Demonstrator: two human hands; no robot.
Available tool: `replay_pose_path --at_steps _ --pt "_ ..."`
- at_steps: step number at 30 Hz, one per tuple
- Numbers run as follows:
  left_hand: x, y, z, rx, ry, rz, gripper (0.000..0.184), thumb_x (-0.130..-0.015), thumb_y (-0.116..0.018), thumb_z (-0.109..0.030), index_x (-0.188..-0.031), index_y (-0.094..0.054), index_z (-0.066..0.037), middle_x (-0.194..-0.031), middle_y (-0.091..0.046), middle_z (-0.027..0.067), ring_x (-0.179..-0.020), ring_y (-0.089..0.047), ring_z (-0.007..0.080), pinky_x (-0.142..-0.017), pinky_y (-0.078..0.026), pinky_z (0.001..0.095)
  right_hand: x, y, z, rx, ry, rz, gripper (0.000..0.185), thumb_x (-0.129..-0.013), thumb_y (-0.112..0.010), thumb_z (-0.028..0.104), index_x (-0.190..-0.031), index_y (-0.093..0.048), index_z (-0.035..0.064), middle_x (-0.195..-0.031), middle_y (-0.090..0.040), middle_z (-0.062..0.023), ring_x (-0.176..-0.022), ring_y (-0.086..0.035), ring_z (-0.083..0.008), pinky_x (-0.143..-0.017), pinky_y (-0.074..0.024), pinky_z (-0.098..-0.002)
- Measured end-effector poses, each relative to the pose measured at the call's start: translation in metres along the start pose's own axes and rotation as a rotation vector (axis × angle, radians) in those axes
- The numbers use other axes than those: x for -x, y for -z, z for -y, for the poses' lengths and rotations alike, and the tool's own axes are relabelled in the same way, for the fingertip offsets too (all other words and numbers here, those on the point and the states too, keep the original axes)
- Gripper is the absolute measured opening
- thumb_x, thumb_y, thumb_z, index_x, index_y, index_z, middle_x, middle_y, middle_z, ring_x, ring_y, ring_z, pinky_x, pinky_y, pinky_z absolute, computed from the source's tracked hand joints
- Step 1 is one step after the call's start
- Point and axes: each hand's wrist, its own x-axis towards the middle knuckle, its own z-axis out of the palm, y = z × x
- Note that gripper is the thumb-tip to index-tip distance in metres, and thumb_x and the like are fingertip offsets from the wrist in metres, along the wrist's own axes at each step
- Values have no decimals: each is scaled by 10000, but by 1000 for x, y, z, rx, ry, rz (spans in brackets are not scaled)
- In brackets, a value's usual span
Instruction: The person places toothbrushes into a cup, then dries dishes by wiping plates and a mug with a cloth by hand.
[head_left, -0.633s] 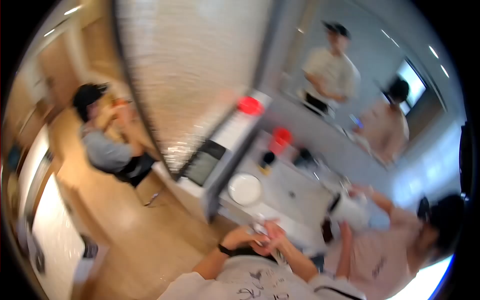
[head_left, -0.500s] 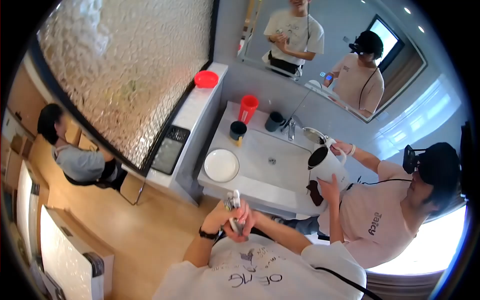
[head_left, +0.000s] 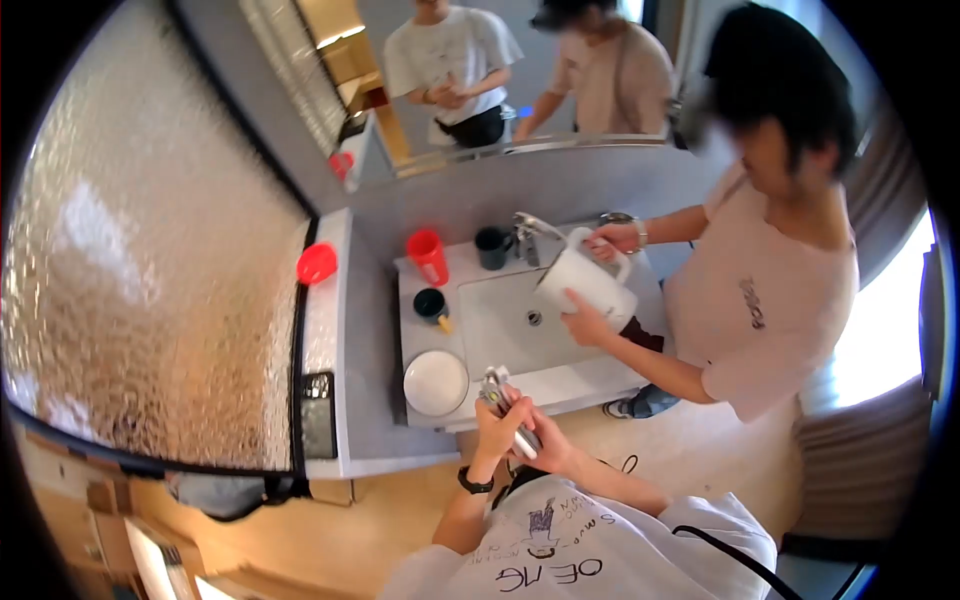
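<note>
My left hand [head_left: 497, 428], with a black band on its wrist, and my right hand [head_left: 549, 447] are closed together around a small white and grey handheld object [head_left: 497, 388]. Its exact kind I cannot make out. Both hands are in front of my white shirt, near the front edge of the sink counter [head_left: 570, 385]. Closest to them on the counter is a round white plate [head_left: 436, 383]. On the right, another person tips a white kettle [head_left: 592, 287] toward the sink basin [head_left: 500, 330], one hand at its handle and the other under its body.
Behind the plate are a dark cup [head_left: 430, 303], a red cup [head_left: 428, 257], a dark mug [head_left: 492, 248] and the faucet [head_left: 528, 243]. On the left ledge [head_left: 342, 330] sit a red dish [head_left: 317, 263] and a dark rectangular device [head_left: 318, 415], beside a textured glass panel [head_left: 170, 260].
My view has swung, and my hands with the object appear further right. The other person has brought the kettle further over the basin and tipped it more.
</note>
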Motion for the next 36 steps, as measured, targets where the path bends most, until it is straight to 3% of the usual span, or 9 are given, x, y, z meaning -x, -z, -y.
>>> replay_pose_path --at_steps 8,15,18,20,24,26,27,30,36 --pt "6 -35 -9 0 7 85 167 -934 -574 -60 -788 -501 -23 -690 -570 80 -664 -616 179 -656 -525 332 37 41 39 352 42 383 736 -904 -368 674 -1322 -461 76 -1201 -593 -137 -1106 -602 -245 -891 -542 -451" --pt "31 -64 -14 -277 -113 -35 143 -864 -675 -30 -841 -534 -30 -769 -610 84 -756 -617 202 -742 -512 353 73 11 72 1243 109 240 457 -730 -758 179 -1135 -599 40 -987 -659 -114 -854 -636 -207 -742 -517 -336" --pt "31 -73 -18 -560 -24 -13 182 -812 -728 -28 -732 -564 -30 -762 -636 73 -730 -605 172 -709 -495 311 -9 93 2 1128 794 199 299 -730 -757 181 -976 -629 69 -922 -628 -75 -798 -613 -198 -738 -495 -341" --pt "24 -85 -23 -474 -105 -5 225 -764 -767 -18 -672 -562 -35 -759 -646 77 -720 -600 157 -691 -491 299 45 16 53 1217 817 162 309 -718 -723 131 -1003 -618 78 -974 -610 -86 -904 -606 -237 -837 -475 -351" --pt "2 -80 -38 -151 -14 -244 328 -756 -770 -35 -1021 -577 -31 -796 -628 72 -757 -624 159 -675 -518 299 25 26 49 1168 1110 219 405 -721 -753 149 -1051 -547 36 -908 -611 -45 -785 -620 -190 -721 -512 -334" --pt "-5 -79 -64 -93 11 -275 587 -737 -792 -34 -1249 -505 -48 -821 -641 68 -763 -627 132 -699 -552 291 27 38 62 815 -35 383 394 -709 -786 136 -983 -521 37 -808 -601 -30 -675 -601 -144 -579 -499 -283" --pt "11 -88 -68 -84 34 -331 587 -737 -792 -34 -1249 -505 -48 -821 -641 68 -763 -627 132 -699 -552 291 40 30 68 739 -151 410 388 -702 -789 128 -972 -521 48 -759 -570 -25 -589 -551 -116 -505 -453 -256" --pt "-25 -82 -83 22 -303 -168 739 -742 -764 11 -1358 -363 -68 -774 -610 87 -708 -630 165 -640 -546 291 24 15 100 491 -341 635 385 -665 -769 65 -962 -525 44 -693 -533 -21 -468 -486 -79 -397 -363 -218" --pt "-34 -51 -69 -148 -228 -222 258 -824 -649 1 -987 -473 -93 -622 -509 50 -513 -535 138 -514 -486 289 11 3 85 432 -136 617 554 -697 -771 126 -1156 -480 20 -780 -562 -31 -533 -500 -84 -482 -403 -222"
